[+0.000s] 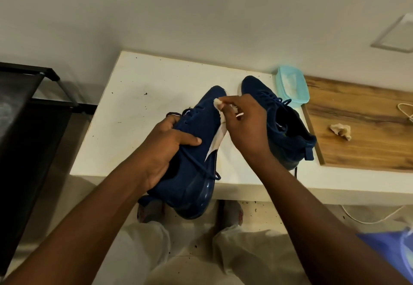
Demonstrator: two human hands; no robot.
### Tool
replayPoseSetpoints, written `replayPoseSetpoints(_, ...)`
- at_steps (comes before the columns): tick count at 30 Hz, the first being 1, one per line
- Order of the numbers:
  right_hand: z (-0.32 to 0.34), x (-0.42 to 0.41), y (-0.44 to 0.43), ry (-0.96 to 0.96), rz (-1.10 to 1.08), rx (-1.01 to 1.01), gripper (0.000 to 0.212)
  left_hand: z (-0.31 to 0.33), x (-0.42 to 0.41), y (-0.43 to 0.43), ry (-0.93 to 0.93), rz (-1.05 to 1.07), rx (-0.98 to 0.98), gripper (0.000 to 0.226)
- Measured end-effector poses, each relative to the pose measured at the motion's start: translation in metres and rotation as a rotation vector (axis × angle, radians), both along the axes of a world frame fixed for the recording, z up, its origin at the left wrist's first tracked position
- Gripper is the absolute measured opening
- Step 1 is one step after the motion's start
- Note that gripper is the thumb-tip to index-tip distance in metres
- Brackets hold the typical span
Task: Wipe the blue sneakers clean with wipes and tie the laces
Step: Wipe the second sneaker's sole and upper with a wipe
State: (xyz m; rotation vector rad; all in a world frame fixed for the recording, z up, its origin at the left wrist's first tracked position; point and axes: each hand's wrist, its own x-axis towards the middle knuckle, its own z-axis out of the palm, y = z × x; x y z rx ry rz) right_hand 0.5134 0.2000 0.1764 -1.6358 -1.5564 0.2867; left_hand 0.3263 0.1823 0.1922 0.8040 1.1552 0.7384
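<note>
The left hand (pixel 165 150) grips the tilted blue sneaker (pixel 201 126) across its laced top, thumb laid along the near side. Its fingers curl over the far side, out of sight. The right hand (pixel 248 128) pinches a white wipe (pixel 217 102) against the shoe's right flank near the toe. Most of the wipe is buried under the fingers.

This sneaker's toe points to twelve o'clock. Its glossy heel hangs past the near edge of the white table (pixel 134 106), at six o'clock.

The second sneaker (pixel 290 132) stands on the table at three o'clock from the first, partly covered by the right hand. Whether its laces are tied cannot be made out.

At one o'clock from it sits a pale blue lidded tub (pixel 292 88), its contents blurred. A crumpled wipe (pixel 340 130) lies on the wooden board (pixel 368 110) further toward three o'clock. A pale cable (pixel 405 111) there is cut off by the frame.

A black rack (pixel 33 117) at nine o'clock is also cropped.
</note>
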Motion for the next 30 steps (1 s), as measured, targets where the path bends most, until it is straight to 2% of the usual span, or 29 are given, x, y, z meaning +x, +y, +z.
replayPoseSetpoints(3, 0.003, -0.009, -0.024, -0.016, 0.050, -0.069, 0.014, -0.001, 0.000, 0.001, 0.012, 0.035, 0.004, 0.029)
replayPoseSetpoints(5, 0.009, -0.020, -0.049, -0.009, 0.183, -0.133, 0.015, -0.002, -0.004, 0.004, 0.012, 0.070, -0.001, 0.023)
replayPoseSetpoints(9, 0.013, -0.032, -0.065, 0.016, 0.407, -0.168, 0.016, -0.005, -0.016, 0.009, 0.017, 0.109, -0.012, 0.025)
replayPoseSetpoints(11, 0.011, -0.026, -0.048, -0.025, 0.336, -0.099, 0.017, -0.005, -0.017, 0.010, 0.007, 0.102, -0.027, 0.025)
replayPoseSetpoints(14, 0.007, -0.013, -0.015, -0.010, 0.095, 0.014, 0.013, -0.006, -0.017, 0.010, 0.011, 0.084, -0.041, 0.027)
replayPoseSetpoints(18, 0.005, -0.014, -0.020, -0.011, -0.003, -0.027, 0.013, -0.005, -0.013, 0.010, 0.020, 0.083, -0.034, 0.028)
replayPoseSetpoints(22, 0.011, -0.028, -0.061, -0.005, 0.141, -0.304, 0.015, -0.007, -0.018, 0.011, 0.027, 0.131, -0.039, 0.026)
replayPoseSetpoints(25, 0.024, -0.035, -0.077, 0.004, 0.382, -0.433, 0.017, -0.007, -0.025, 0.013, 0.018, 0.187, -0.054, 0.024)
replayPoseSetpoints(28, 0.033, -0.035, -0.076, 0.023, 0.567, -0.459, 0.018, -0.007, -0.027, 0.014, 0.037, 0.189, -0.056, 0.028)
replayPoseSetpoints(30, 0.026, -0.030, -0.064, -0.074, 0.471, -0.314, 0.018, -0.007, -0.026, 0.015, 0.036, 0.173, -0.054, 0.030)
